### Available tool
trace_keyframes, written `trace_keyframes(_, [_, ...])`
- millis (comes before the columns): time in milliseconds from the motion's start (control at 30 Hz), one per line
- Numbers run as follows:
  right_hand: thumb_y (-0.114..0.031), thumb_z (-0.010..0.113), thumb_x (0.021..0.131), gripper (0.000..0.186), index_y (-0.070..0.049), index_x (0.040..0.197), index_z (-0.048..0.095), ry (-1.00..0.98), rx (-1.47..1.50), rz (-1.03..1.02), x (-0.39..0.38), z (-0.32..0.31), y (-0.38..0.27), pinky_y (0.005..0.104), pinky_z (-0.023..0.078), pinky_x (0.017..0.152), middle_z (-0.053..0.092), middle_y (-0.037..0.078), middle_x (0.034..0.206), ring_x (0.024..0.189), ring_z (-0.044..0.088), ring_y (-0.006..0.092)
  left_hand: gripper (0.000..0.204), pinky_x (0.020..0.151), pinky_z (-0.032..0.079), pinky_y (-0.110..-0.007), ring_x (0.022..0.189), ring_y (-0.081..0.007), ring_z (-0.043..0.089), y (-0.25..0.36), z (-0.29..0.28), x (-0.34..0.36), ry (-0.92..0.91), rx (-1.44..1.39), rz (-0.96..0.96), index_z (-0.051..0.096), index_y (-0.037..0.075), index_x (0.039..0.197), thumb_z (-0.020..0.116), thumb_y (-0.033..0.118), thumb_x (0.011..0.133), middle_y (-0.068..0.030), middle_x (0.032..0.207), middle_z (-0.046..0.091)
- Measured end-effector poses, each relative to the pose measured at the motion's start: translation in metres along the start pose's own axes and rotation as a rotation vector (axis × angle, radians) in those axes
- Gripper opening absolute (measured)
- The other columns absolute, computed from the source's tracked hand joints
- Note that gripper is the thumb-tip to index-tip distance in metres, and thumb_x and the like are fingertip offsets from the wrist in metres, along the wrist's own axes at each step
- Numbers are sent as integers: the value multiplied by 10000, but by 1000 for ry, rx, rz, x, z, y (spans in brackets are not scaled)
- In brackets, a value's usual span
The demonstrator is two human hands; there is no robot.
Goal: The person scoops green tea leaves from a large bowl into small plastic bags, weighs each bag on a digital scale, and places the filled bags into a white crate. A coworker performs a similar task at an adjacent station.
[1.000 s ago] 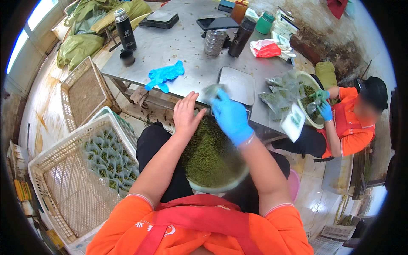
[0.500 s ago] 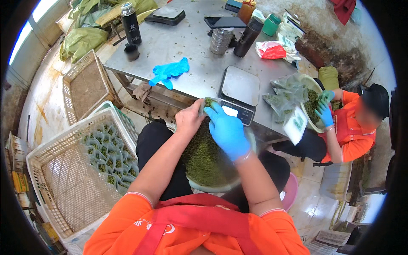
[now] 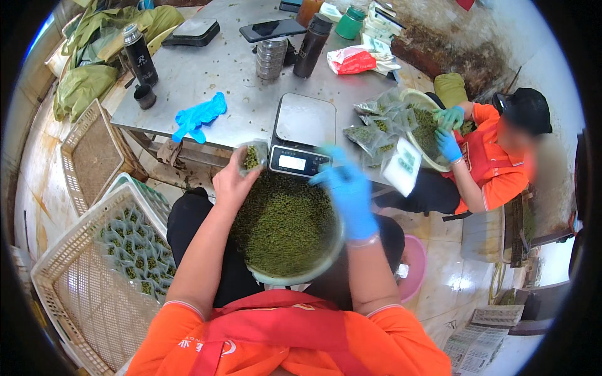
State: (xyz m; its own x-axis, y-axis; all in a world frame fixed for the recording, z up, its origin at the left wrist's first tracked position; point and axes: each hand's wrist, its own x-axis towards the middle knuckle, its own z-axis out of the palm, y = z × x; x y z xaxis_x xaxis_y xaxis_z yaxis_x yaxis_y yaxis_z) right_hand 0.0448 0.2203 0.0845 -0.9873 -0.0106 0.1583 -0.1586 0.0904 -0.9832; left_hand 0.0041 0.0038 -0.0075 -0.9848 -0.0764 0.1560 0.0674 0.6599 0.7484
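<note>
Small Bag Rides in a Bare Grip Beside the Scale

A pale basin point(image 3: 285, 279) of loose green pieces point(image 3: 285, 229) sits nearest. Beyond it, the bare left hand point(image 3: 231, 184) pinches a small clear bag point(image 3: 253, 156), green inside, just left of a digital scale point(image 3: 296, 161). The bag looks light, soft and perhaps slippery; its sides, around the filling, should offer the surest hold. The gloved right hand point(image 3: 351, 193) blurs near the scale's right corner; whether it holds anything cannot be told. Half a second earlier, both hands meet at the bag; now the left has it alone. Farther off, a loose blue glove point(image 3: 199, 117) lies on the metal tabletop point(image 3: 244, 100).
</note>
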Motion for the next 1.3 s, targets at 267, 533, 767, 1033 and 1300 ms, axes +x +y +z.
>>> trace_keyframes(267, [-141,539,864,407,-11,1246,487,222,-198,436,85,-104,65,258,461,425,632,99,847,506,589,153,763,842,459,-412,978,-357,601,-7,-5,4,-24,13,-82,460,128,1256,652,597,685,-167,1083,625])
trace_keyframes(533, [-62,458,904,291,-14,1164,582,319,-207,-84,66,-28,29,244,459,480,643,80,697,534,590,123,537,736,483,-389,773,-273,652,-44,-1,-14,38,-581,-182,500,57,1227,489,470,883,-175,832,656])
trace_keyframes(767, [-101,465,915,388,-9,1292,455,-13,-124,-7,46,36,75,281,497,712,655,143,896,741,615,155,444,768,479,-351,796,-259,630,-66,-154,-100,573,-182,-70,509,78,1218,470,405,919,-173,961,636])
trace_keyframes(1033, [-41,458,911,310,8,1208,533,16,-49,-2,-20,16,78,271,509,661,604,116,1073,746,603,143,621,759,444,-500,858,-444,592,-186,-283,-291,654,571,-817,415,48,1271,354,539,894,-281,886,619])
trace_keyframes(1300, [-120,614,827,391,15,1187,545,-362,-486,150,-65,24,139,317,501,764,622,161,1074,868,628,221,811,976,366,-421,1133,-423,480,-286,-206,-303,220,320,-1038,163,-26,1392,481,473,838,-315,1214,477])
